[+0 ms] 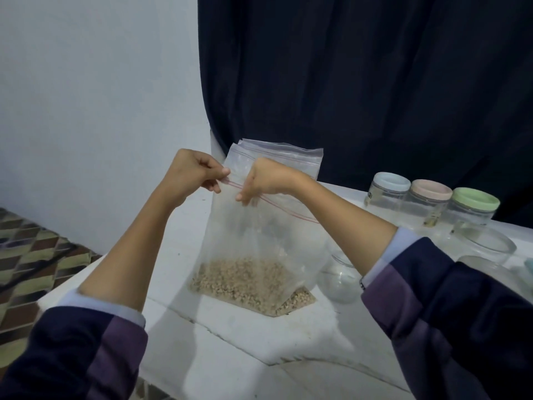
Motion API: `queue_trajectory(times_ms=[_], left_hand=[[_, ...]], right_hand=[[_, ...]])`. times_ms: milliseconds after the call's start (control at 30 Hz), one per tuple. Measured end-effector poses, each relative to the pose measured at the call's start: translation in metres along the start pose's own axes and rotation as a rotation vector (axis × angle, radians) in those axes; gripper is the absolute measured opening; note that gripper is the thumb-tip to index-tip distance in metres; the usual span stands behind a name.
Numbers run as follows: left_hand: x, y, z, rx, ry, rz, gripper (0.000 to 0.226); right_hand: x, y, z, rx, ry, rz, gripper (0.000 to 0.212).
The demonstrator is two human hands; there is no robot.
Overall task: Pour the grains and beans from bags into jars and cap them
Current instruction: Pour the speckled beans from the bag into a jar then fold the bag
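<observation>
**Currently: zip-seal bag being opened at its top, pour not yet begun**

Item 1. Zip-seal bag (259, 241), clear plastic, standing at the centre of the white surface (288, 336). Pale grains (245, 278) fill only its bottom; the upper part is slack and empty. Red seal line runs across the top.

Item 2. Left hand (190, 177), at 10 o'clock of the bag; fingers curled, pinching the top edge at the seal.

Item 3. Right hand (268, 180), just beside the left at 12 o'clock; fingers curled, pinching the same seal strip.

Item 4. Second bag (288, 157), upright behind the first.

Item 5. Open clear jar (340, 275), at 3 o'clock, touching or just beside the bag. Further jars at 2 o'clock, capped blue (390, 181), pink (431, 189) and green (476, 199).

Handling note: judged best to pull the two lips apart evenly, working along the seal, keeping the bag's base planted so grains stay settled. Open fully before lifting toward the jar; a half-opened mouth would likely scatter grains.
</observation>
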State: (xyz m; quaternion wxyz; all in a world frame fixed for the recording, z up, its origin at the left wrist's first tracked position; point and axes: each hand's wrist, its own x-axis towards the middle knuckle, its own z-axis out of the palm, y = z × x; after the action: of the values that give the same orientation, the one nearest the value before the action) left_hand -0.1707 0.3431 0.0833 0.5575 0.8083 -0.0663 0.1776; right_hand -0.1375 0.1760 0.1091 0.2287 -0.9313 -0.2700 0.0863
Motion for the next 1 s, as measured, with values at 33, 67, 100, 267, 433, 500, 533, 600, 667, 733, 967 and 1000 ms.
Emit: queue_trajectory(times_ms=[33, 67, 100, 267, 433, 500, 533, 600, 667, 733, 967, 1000], left_hand=[[0.000, 0.001, 0.000, -0.014, 0.012, 0.013, 0.012], [-0.001, 0.002, -0.001, -0.037, 0.028, 0.027, 0.011], [-0.002, 0.003, -0.001, -0.068, 0.048, 0.042, 0.010], [-0.008, -0.030, -0.005, -0.235, 0.263, -0.008, 0.022], [-0.027, -0.094, 0.021, -0.403, 0.584, -0.307, 0.042], [-0.032, -0.107, 0.036, -0.591, 0.564, -0.433, 0.049], [-0.032, -0.113, 0.045, -0.688, 0.495, -0.473, 0.060], [-0.032, -0.118, 0.063, -0.853, 0.335, -0.512, 0.077], [-0.029, -0.110, 0.077, -1.007, 0.205, -0.485, 0.083], [-0.022, -0.096, 0.088, -1.145, 0.149, -0.420, 0.089], [0.002, -0.067, 0.101, -1.345, 0.197, -0.275, 0.072], [0.007, -0.063, 0.099, -1.339, 0.200, -0.263, 0.070]], right_hand=[[-0.001, -0.003, -0.002, 0.034, 0.015, 0.003, 0.023], [-0.002, -0.005, -0.004, 0.047, 0.037, 0.010, 0.022], [-0.004, -0.008, -0.006, 0.048, 0.068, 0.018, 0.022], [-0.013, -0.014, -0.027, 0.056, 0.283, 0.031, 0.023], [-0.019, -0.020, -0.054, 0.118, 0.450, 0.027, 0.023], [-0.019, -0.022, -0.065, 0.174, 0.514, 0.018, 0.025], [-0.019, -0.023, -0.070, 0.212, 0.547, 0.014, 0.026], [-0.019, -0.025, -0.078, 0.280, 0.597, 0.008, 0.029], [-0.019, -0.026, -0.084, 0.317, 0.617, 0.008, 0.029], [-0.021, -0.024, -0.087, 0.352, 0.625, 0.003, 0.028], [-0.041, 0.006, -0.086, 0.519, 0.680, -0.044, 0.021], [-0.045, 0.012, -0.086, 0.536, 0.703, -0.052, 0.020]])
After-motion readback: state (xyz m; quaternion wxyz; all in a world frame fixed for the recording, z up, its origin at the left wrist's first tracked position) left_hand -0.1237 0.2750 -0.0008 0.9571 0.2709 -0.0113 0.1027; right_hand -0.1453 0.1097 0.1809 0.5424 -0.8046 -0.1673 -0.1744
